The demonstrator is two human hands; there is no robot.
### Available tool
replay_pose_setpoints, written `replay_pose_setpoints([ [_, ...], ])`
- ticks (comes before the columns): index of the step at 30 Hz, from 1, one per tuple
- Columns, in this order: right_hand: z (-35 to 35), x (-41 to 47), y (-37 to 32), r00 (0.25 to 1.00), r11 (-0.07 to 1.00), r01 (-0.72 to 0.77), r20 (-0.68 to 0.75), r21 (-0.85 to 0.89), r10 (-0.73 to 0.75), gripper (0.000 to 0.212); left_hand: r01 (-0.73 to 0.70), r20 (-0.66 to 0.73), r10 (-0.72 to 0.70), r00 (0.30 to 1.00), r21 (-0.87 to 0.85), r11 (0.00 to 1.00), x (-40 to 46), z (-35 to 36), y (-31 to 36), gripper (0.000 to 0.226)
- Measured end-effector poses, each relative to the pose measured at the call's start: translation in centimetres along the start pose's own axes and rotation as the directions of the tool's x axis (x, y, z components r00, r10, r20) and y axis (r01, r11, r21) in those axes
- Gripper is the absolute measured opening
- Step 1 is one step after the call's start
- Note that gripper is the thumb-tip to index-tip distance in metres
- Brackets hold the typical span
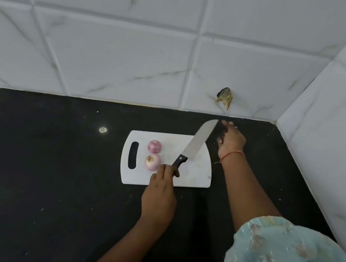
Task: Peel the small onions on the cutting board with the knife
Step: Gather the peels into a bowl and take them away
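A white cutting board (194, 174) lies on the black counter, its handle slot to the left. Two small purple-pink onions sit side by side near the slot: the far onion (154, 146) and the near, paler onion (153, 161). My left hand (162, 187) grips the black handle of a large knife (199, 141), whose blade slants up and to the right above the board. My right hand (232, 141) is over the counter just past the board's far right corner, its fingers stretched towards the wall. I see nothing held in it.
The black counter (49, 168) runs left and towards me, with small flecks on it. White tiled walls meet in a corner at the right. A damaged patch (225, 98) marks the back wall just above the counter.
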State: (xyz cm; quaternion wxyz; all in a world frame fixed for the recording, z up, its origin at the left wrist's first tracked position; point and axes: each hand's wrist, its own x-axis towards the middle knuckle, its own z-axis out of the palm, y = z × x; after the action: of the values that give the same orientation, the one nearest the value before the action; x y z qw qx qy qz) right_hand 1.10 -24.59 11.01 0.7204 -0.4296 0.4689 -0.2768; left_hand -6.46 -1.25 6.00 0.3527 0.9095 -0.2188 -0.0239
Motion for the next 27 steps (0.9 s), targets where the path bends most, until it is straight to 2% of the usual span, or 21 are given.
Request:
replay_pose_setpoints([
  [1,-0.5,0.3,-0.4,0.999,0.999,0.051,-0.021,-0.003,-0.051,0.02,0.029,0.002,-0.029,1.0,-0.002,1.0,-0.2,0.0,-0.3,0.054],
  [3,-1.3,0.4,-0.4,0.979,0.967,0.201,-0.009,-0.157,-0.205,0.023,0.069,0.013,-0.069,0.998,-0.028,0.997,-0.3,0.2,-0.6,0.054],
  [6,-2.0,-0.7,1.4,0.884,0.797,0.468,0.19,-0.381,-0.428,0.026,0.092,0.057,-0.088,0.994,-0.063,0.994,0.4,0.5,-0.3,0.051],
  [8,-2.7,-1.6,3.1,0.821,0.703,0.569,0.332,-0.425,-0.464,0.026,0.12,0.109,-0.112,0.988,-0.069,0.99,0.8,0.7,0.4,0.052],
  [10,-3.3,-2.4,4.5,0.801,0.673,0.596,0.392,-0.438,-0.454,0.025,0.151,0.151,-0.14,0.979,-0.065,0.986,1.0,1.1,0.7,0.056],
  [15,-3.8,-4.3,6.0,0.848,0.814,0.474,0.422,-0.337,-0.32,0.024,0.16,0.186,-0.151,0.971,-0.035,0.987,0.9,2.2,0.5,0.052],
  [19,-4.4,-5.7,5.8,0.881,0.959,0.257,0.438,-0.123,-0.18,0.026,0.131,0.227,-0.132,0.965,0.021,0.991,0.6,2.5,0.3,0.049],
  [21,-4.4,-6.5,5.4,0.889,0.984,0.171,0.44,-0.051,-0.131,0.029,0.122,0.256,-0.134,0.957,0.059,0.991,0.5,2.5,0.1,0.05],
  [24,-4.8,-7.5,4.9,0.878,0.994,0.101,0.466,0.04,-0.108,0.049,0.099,0.304,-0.13,0.944,0.115,0.988,0.6,2.2,0.0,0.054],
  [27,-5.2,-8.2,4.6,0.906,0.994,0.056,0.414,0.094,-0.09,0.058,0.079,0.356,-0.136,0.925,0.168,0.983,1.1,1.5,0.0,0.059],
])
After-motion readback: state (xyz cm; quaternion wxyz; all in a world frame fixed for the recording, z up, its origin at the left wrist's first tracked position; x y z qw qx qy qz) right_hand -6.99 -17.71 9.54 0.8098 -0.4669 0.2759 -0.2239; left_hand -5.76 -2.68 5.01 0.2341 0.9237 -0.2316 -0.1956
